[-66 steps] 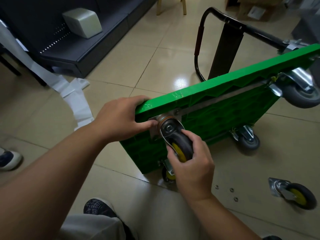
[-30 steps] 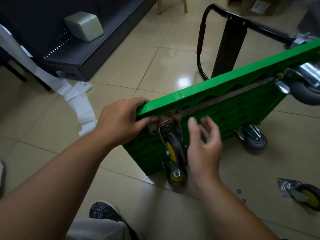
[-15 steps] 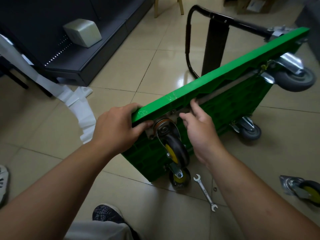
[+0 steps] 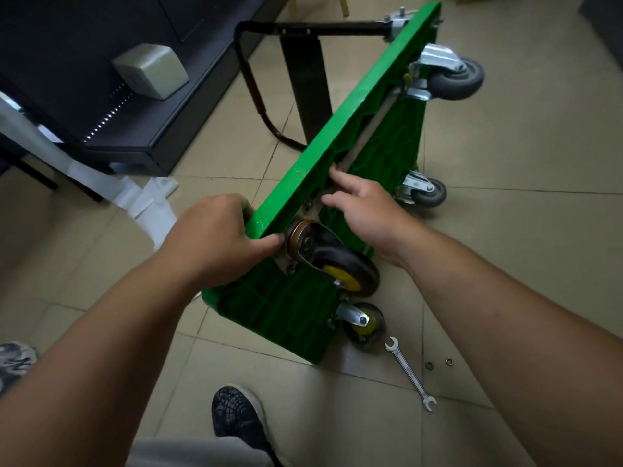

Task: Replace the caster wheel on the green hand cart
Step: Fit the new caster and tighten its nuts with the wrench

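Glossy beige floor tiles, crossed by thin dark grout lines, cover the dimly lit room and carry a soft sheen. At upper left stands a low black cabinet, a row of small bright perforations running along its top, with a grey-beige box resting on it. A white sheet trails from the left edge onto the tiles beside the cabinet. Pale wooden furniture legs show at the top edge. A dark shape fills the top right corner.
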The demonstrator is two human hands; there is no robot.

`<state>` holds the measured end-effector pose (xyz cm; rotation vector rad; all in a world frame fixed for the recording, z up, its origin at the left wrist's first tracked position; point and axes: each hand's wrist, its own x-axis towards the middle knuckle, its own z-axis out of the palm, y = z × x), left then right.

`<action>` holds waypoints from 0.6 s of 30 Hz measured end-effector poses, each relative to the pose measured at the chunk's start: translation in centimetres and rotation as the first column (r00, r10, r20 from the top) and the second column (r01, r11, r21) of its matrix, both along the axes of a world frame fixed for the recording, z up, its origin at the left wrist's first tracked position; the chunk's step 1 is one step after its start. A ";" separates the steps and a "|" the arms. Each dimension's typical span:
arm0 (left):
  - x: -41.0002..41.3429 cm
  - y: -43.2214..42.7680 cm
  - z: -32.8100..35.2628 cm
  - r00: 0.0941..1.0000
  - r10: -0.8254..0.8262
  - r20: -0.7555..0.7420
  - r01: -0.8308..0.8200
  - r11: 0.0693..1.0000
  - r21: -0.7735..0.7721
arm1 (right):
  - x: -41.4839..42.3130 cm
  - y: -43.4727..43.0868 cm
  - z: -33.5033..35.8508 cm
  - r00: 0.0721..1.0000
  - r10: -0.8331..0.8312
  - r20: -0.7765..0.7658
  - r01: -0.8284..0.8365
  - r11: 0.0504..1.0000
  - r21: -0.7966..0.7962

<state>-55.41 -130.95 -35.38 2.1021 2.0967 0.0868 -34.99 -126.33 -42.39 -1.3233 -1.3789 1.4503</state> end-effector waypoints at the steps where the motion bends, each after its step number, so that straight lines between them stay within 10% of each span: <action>1: 0.0 0.5 0.2 1.000 -0.002 0.009 0.002 1.000 -0.020 | -0.1 0.4 0.0 1.000 0.012 0.006 -0.012 1.000 0.009; 14: 2.8 2.7 1.1 0.967 -0.111 0.229 0.142 0.982 -0.125 | 0.7 -1.8 0.5 0.905 -0.060 0.422 -0.107 0.926 0.361; 18: 2.9 2.7 1.3 0.954 -0.063 0.293 0.117 0.978 -0.173 | 2.1 -3.1 -1.0 0.860 0.055 0.507 -0.200 0.951 0.236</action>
